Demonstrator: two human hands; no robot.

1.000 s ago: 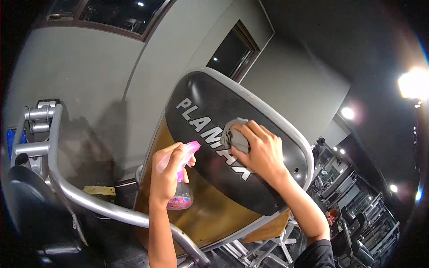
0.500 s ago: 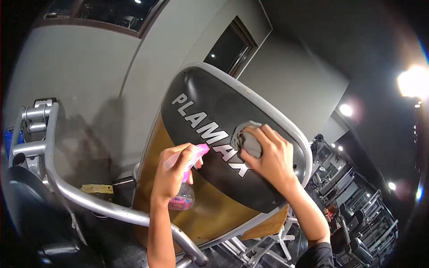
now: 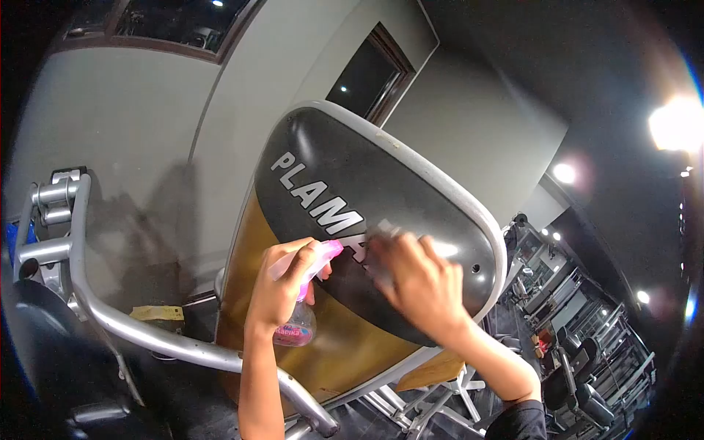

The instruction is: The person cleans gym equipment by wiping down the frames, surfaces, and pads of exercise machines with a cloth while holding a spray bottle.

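Observation:
My left hand (image 3: 282,282) is wrapped round the neck of a clear spray bottle (image 3: 297,326) with a pink and white trigger head, its nozzle pointing up to the right. Behind it stands a large black and gold panel (image 3: 315,150) with a pale rim and white lettering, tilted in view. My right hand (image 3: 422,282), blurred by motion, presses a grey cloth (image 3: 378,246) against the black part, over the last letters. Most of the cloth is hidden under my fingers.
A silver tube frame (image 3: 161,341) curves along the left and passes in front of the panel's lower edge. Behind is a grey wall (image 3: 132,110) with windows. A wooden board (image 3: 433,370) lies below the panel; gym machines (image 3: 587,367) stand at the right.
My right hand and the cloth moved right and slightly down, then back left over the lettering. My left hand shifted slightly right, still holding the bottle. The panel has drifted left in view.

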